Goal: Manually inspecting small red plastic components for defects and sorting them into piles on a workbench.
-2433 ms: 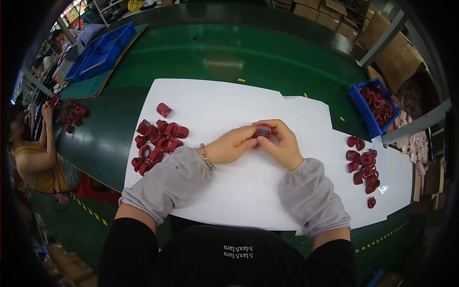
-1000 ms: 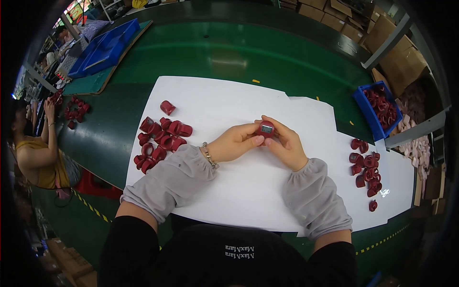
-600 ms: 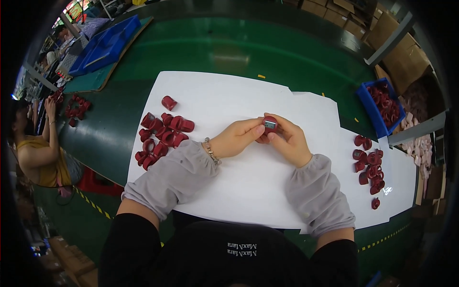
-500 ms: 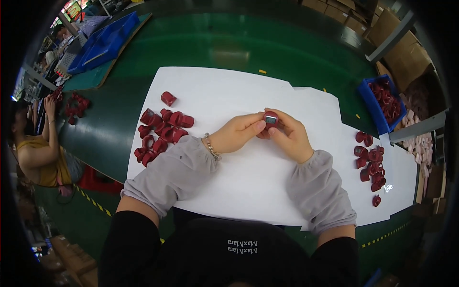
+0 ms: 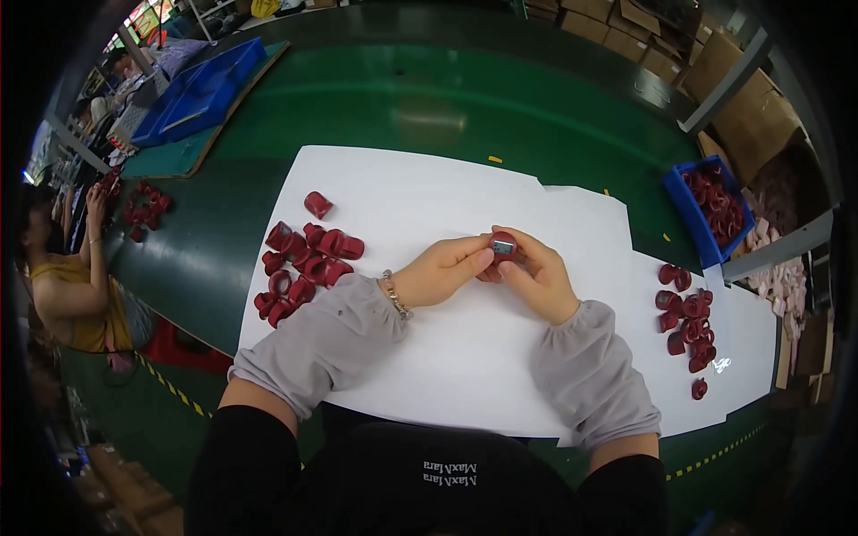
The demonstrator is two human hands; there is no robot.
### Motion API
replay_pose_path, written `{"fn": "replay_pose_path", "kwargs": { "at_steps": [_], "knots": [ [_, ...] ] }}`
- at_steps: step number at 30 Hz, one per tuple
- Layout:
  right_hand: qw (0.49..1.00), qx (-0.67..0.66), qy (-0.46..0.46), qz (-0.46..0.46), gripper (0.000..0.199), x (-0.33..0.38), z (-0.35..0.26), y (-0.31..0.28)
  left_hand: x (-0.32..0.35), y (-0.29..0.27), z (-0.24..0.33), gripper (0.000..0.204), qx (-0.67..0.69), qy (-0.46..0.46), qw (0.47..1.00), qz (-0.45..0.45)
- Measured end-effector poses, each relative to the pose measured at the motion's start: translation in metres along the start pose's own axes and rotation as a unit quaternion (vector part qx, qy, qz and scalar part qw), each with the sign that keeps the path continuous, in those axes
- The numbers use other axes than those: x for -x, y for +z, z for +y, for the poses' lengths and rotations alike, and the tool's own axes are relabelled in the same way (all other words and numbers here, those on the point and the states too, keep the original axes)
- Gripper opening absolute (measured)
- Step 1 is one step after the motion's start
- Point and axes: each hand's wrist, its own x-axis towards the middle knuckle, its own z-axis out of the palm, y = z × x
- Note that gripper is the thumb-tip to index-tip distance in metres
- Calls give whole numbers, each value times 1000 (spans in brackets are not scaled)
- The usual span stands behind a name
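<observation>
My left hand and my right hand meet over the white sheet. Between their closed fingers is a dark-red digital watch, its small grey display facing up. My thumbs press at its near side, and the fingers hide most of its band. Left of my hands, a loose group of similar red watches lies on the sheet, with one red watch apart at the top. A second group of red watches rests on the sheet at the right.
A blue bin full of red pieces stands at the right, beside a grey metal post. Blue trays are at the far left. A co-worker sits at the left near more red pieces. Cardboard boxes stand behind.
The view has tilted slightly, so the sheet and my hands appear lower. Both hands keep their hold on the red watch, with little visible change in grip.
</observation>
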Motion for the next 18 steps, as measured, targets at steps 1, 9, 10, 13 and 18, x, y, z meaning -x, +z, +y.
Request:
{"fn": "replay_pose_path", "kwargs": {
  "at_steps": [1,9,10,13,18],
  "knots": [
    [1000,-5,-5,2,46,0,0,1,0,-1,0,40,2,0,1000,-2],
    [998,62,-10,21,47,-2,-2,4,0,-4,-2,39,-10,-29,999,-11],
    [998,52,-9,24,46,-1,-2,4,0,-4,-2,39,-16,-31,999,-14],
    [998,55,-24,25,45,-1,0,4,0,-5,-3,38,-19,-23,999,-13],
    [998,52,-11,26,45,-1,-2,5,0,-4,-2,38,-13,-33,999,-9]
  ]
}}
